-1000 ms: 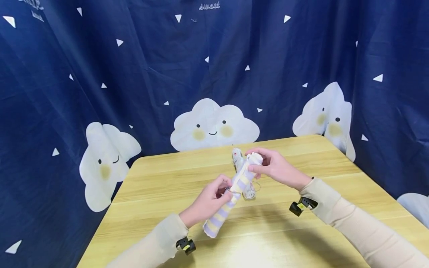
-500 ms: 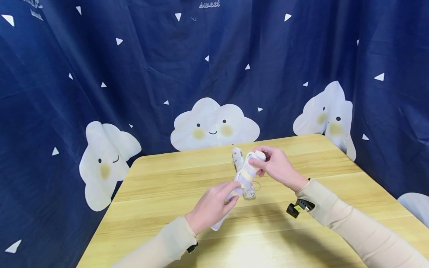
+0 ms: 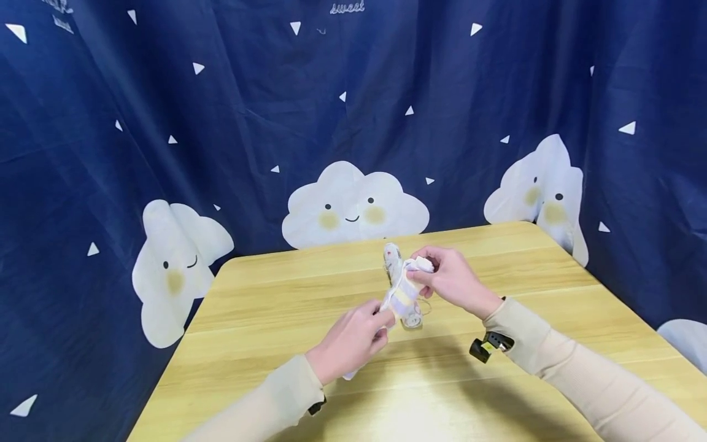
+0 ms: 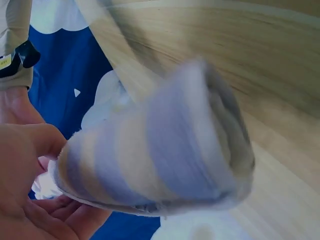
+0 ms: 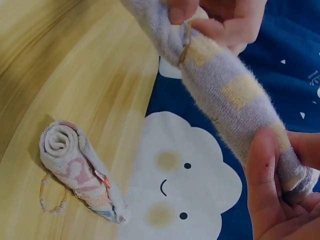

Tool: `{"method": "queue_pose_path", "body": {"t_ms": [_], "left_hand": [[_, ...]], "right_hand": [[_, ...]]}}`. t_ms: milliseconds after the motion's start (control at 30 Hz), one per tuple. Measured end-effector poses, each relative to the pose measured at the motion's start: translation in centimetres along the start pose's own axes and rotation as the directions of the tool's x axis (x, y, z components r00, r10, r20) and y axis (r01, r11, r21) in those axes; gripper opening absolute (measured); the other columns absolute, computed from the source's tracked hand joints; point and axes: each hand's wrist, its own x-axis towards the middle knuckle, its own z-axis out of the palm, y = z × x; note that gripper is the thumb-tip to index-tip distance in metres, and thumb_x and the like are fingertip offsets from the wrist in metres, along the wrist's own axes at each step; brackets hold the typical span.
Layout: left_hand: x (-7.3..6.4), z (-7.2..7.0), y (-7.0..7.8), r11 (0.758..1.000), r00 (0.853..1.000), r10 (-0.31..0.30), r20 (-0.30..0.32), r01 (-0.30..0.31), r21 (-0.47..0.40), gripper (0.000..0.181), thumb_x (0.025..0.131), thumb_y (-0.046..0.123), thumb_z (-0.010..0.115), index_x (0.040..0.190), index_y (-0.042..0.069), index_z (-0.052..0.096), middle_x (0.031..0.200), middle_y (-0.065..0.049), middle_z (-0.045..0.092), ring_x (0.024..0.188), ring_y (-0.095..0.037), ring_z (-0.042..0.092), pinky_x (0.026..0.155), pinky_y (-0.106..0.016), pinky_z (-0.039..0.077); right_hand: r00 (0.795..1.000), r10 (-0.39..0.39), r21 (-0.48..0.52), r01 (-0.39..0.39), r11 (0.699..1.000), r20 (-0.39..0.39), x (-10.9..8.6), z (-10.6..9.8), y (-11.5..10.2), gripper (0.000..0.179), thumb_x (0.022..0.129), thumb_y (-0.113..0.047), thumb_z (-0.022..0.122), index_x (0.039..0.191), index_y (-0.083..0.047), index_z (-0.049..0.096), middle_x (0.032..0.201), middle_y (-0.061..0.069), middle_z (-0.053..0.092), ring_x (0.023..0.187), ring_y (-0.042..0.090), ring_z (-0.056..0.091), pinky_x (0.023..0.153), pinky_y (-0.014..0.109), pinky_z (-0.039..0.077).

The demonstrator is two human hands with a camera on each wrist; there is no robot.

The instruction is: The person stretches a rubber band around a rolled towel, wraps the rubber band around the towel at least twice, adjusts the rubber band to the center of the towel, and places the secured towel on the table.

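Note:
A rolled towel (image 3: 403, 294) with lilac and yellow stripes is held slanting above the table between both hands. In the right wrist view, a thin tan elastic band (image 5: 185, 47) circles the towel roll partway along. My left hand (image 3: 353, 341) pinches the roll right at this band, thumb and finger close to the elastic. My right hand (image 3: 453, 279) grips the far end of the roll between thumb and fingers. The left wrist view shows the roll's near end (image 4: 185, 145) sticking out past the left hand. In the head view, the left hand hides most of that half.
A second rolled towel (image 5: 80, 170), white with a coloured print, lies on the wooden table (image 3: 265, 307) behind the held one. Beside it is a loose elastic band (image 5: 54, 200). A dark blue curtain (image 3: 248, 92) with clouds hangs behind the table's back edge.
My left hand has turned so its back faces up and has moved slightly right, covering the roll's near half. The right hand dips slightly with the far end still in its grip.

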Motion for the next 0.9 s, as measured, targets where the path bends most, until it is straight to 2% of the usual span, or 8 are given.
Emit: {"method": "queue_pose_path", "body": {"t_ms": [100, 267, 400, 533, 600, 700, 767, 900], "left_hand": [[-0.3, 0.0, -0.3, 1.000, 1.000, -0.002, 0.015, 0.002, -0.013, 0.018, 0.086, 0.010, 0.073, 0.092, 0.018, 0.058, 0.088, 0.004, 0.056, 0.069, -0.005, 0.050, 0.057, -0.012, 0.042], [-0.7, -0.5, -0.8, 0.995, 0.998, -0.011, 0.058, 0.017, -0.102, 0.010, 0.092, 0.012, 0.068, 0.094, 0.018, 0.061, 0.092, 0.004, 0.056, 0.071, -0.005, 0.051, 0.060, -0.013, 0.045], [-0.9, -1.0, -1.0, 0.983, 0.997, -0.010, 0.081, 0.025, -0.184, 0.011, 0.093, 0.010, 0.066, 0.092, 0.019, 0.060, 0.092, 0.006, 0.053, 0.071, -0.004, 0.049, 0.061, -0.013, 0.043], [-0.8, -1.2, -1.0, 0.956, 0.992, -0.052, 0.114, 0.083, -0.280, 0.010, 0.096, 0.011, 0.063, 0.100, 0.019, 0.058, 0.098, 0.005, 0.057, 0.072, -0.002, 0.052, 0.062, -0.013, 0.047], [-0.7, -1.2, -1.0, 0.932, 0.986, -0.101, 0.130, 0.139, -0.335, 0.013, 0.097, 0.013, 0.062, 0.107, 0.019, 0.056, 0.098, 0.005, 0.059, 0.069, -0.002, 0.052, 0.059, -0.015, 0.048], [-0.7, -1.2, -1.1, 0.878, 0.972, -0.176, 0.155, 0.227, -0.421, 0.021, 0.097, 0.014, 0.062, 0.113, 0.020, 0.051, 0.097, 0.005, 0.060, 0.068, -0.003, 0.053, 0.059, -0.019, 0.049], [-0.7, -1.1, -1.2, 0.830, 0.959, -0.222, 0.177, 0.281, -0.482, 0.024, 0.096, 0.014, 0.063, 0.114, 0.021, 0.049, 0.098, 0.006, 0.062, 0.074, -0.004, 0.056, 0.064, -0.021, 0.052], [-0.6, -1.0, -1.4, 0.706, 0.932, -0.282, 0.227, 0.362, -0.609, 0.026, 0.096, 0.012, 0.063, 0.115, 0.022, 0.049, 0.104, 0.006, 0.067, 0.090, -0.011, 0.062, 0.075, -0.026, 0.056]], "right_hand": [[1.000, 0.007, 0.004, -0.007, 1.000, 0.013, -0.2, 0.0, -0.1, 0.020, 0.089, -0.010, 0.074, 0.104, 0.000, 0.066, 0.081, 0.013, 0.068, 0.061, 0.022, 0.066, 0.056, 0.034, 0.058], [1.000, 0.004, 0.007, -0.004, 1.000, 0.024, -0.3, 0.1, -0.1, 0.020, 0.089, -0.011, 0.074, 0.104, 0.000, 0.066, 0.081, 0.013, 0.068, 0.062, 0.023, 0.066, 0.055, 0.034, 0.058], [0.999, 0.006, 0.010, -0.007, 1.000, 0.038, -0.4, 0.0, -0.1, 0.021, 0.089, -0.012, 0.074, 0.105, 0.001, 0.066, 0.080, 0.013, 0.068, 0.061, 0.024, 0.066, 0.055, 0.034, 0.058], [0.999, 0.005, 0.023, -0.006, 1.000, 0.038, -0.5, -0.5, -0.3, 0.024, 0.091, -0.013, 0.073, 0.109, 0.001, 0.065, 0.081, 0.013, 0.068, 0.062, 0.024, 0.066, 0.056, 0.033, 0.058], [0.999, 0.005, 0.034, -0.007, 0.999, 0.043, -0.4, -0.7, -0.2, 0.025, 0.092, -0.014, 0.073, 0.111, -0.001, 0.065, 0.083, 0.013, 0.068, 0.064, 0.025, 0.067, 0.057, 0.033, 0.058], [0.998, 0.009, 0.052, -0.012, 0.999, 0.066, -0.4, -0.7, 0.1, 0.026, 0.092, -0.016, 0.073, 0.114, -0.003, 0.065, 0.086, 0.013, 0.068, 0.065, 0.026, 0.067, 0.059, 0.034, 0.059], [0.997, 0.004, 0.057, -0.008, 0.998, 0.077, -0.4, -0.7, 0.2, 0.027, 0.092, -0.016, 0.073, 0.114, -0.003, 0.065, 0.087, 0.013, 0.067, 0.066, 0.025, 0.067, 0.059, 0.034, 0.059], [0.997, -0.012, 0.061, 0.007, 0.998, 0.082, -0.6, -0.7, 0.3, 0.029, 0.092, -0.016, 0.072, 0.116, -0.002, 0.064, 0.088, 0.013, 0.067, 0.066, 0.021, 0.066, 0.059, 0.033, 0.058]]}}
